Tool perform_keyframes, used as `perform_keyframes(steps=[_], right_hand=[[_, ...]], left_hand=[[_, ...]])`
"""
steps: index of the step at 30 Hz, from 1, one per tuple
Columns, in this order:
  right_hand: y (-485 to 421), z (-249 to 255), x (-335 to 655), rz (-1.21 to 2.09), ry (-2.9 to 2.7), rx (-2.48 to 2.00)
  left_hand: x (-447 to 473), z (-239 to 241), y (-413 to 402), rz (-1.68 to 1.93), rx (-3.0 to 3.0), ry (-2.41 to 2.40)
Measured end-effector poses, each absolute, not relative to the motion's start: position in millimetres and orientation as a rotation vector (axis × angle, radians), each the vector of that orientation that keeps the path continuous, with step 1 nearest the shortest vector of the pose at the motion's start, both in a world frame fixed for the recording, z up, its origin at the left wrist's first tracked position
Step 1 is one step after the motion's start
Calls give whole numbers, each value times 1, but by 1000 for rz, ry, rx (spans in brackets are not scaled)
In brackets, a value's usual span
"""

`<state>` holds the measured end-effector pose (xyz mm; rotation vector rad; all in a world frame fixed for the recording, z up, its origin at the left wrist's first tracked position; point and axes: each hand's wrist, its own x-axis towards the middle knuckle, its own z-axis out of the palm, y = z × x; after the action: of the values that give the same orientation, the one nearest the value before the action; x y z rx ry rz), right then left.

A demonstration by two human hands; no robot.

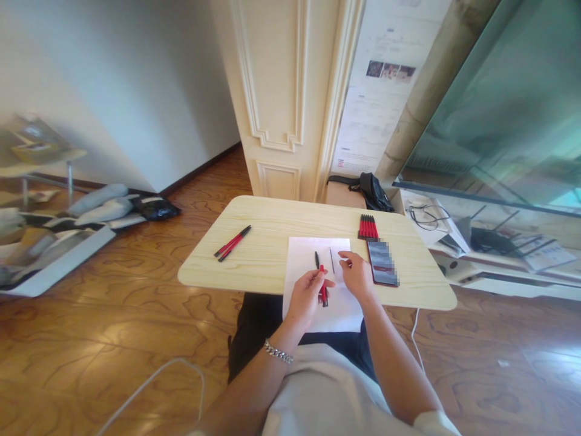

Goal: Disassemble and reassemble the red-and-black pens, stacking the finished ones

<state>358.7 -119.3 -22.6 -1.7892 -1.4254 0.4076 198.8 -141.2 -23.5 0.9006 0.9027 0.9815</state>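
Observation:
Over a white sheet of paper (297, 251), my left hand (305, 297) grips a red pen barrel (324, 295) with a black end, which stands nearly upright in the view. A small black pen part (317, 260) lies on the paper just beyond it. To the right of that part is a thin dark pen refill (331, 261). My right hand (357, 275) hovers close beside the refill, its fingers apart and slightly bent, with nothing visible in them. Whether a fingertip touches the paper, I cannot tell.
Two red-and-black pens (233, 243) lie at the left on the light wooden table (263, 218). A row of several red-and-black pens (367, 227) lies at the right, just beyond a phone (384, 263). A black bag (376, 192) rests past the far edge.

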Motion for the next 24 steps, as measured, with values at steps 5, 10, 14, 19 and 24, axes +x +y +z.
perform_keyframes(steps=[5,10,14,19,24], right_hand=[[-153,-6,344,633,-1339,-1571],[-177,-5,324,813,-1365,-1509],[-175,-10,325,814,-1344,-1491],[-151,-13,361,646,-1244,-1710],[-124,-19,386,388,-1380,-2077]], left_hand=[[200,-21,-137,1042,947,1016],[203,-20,-139,1090,1017,1007],[204,-18,-140,1076,1047,1018],[202,-16,-139,1061,969,966],[199,-19,-139,1043,936,977]])
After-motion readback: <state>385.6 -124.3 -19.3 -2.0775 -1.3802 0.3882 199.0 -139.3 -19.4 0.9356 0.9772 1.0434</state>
